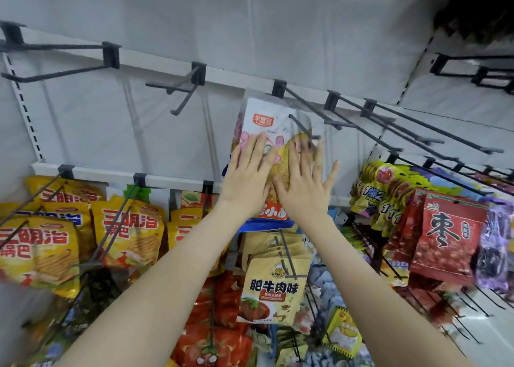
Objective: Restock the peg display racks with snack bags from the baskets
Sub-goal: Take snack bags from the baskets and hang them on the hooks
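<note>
White back panel [139, 116] fills most of the view, with two white rails across it: upper rail [236, 81] and lower rail [111, 173].
Upper rail: black pegs, mostly bare. Empty pegs [417, 127] fan out to the right, and a few more sit on the left.
Lower rail and below: fully stocked.
- Yellow bags [130, 227] hang in several rows on the left.
- Red bags [445, 241] are on the right, with purple bags [492, 244] just beside them at the edge.
- Red tomato-print bags [217, 325] are bottom centre.
- Beige bags [274, 291] hang on a peg directly under the hands.
- A small yellow bag [343, 333] is lower right of those.

Both forearms come up from the bottom edge to centre frame.
The snack bag [264, 125] is white, yellow and blue. It is held up against the back panel, between the two rails, and its bottom edge overlaps the top of the beige row.
Its top sits at one peg [303, 127] of the upper rail. The shaft shows in front of the bag's upper right, with the tip sticking out toward the camera. It looks threaded through the top, but blur makes the hole hard to confirm.
Left hand [244, 180] lies flat on the bag's left half, fingers straight and slightly apart, pressing and not gripping.
Right hand [303, 183] lies flat on the right half, fingers straight and spread wide, with fingertips just below the peg tip.
The hands sit side by side, nearly touching.
</note>
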A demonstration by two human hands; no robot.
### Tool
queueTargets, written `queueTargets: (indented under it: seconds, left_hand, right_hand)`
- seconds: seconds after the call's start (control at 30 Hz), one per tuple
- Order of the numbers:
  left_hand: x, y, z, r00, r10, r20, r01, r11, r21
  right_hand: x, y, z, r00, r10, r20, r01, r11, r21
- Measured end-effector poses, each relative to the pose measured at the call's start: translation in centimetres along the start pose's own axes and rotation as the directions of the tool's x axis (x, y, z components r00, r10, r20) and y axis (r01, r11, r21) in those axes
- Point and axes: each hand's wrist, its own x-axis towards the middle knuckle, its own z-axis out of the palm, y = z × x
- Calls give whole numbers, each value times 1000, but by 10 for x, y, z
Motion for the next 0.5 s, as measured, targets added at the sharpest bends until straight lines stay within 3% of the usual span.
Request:
queueTargets:
  seconds: [0.13, 0.23, 0.5]
  left_hand:
    - [-43, 11, -7, 996, -24, 92, 34, 993, -110]
    - [-77, 27, -24, 989, -79, 125, 103, 975, -195]
    - [-198, 126, -36, 963, -219, 160, 260, 913, -315]
  right_hand:
    - [-39, -3, -4, 997, 17, 76, -29, 986, 161]
    - [-68, 1, -26, 965, -75, 250, -85, 815, 573]
    - [-195, 45, -54, 972, -178, 153, -31, 549, 835]
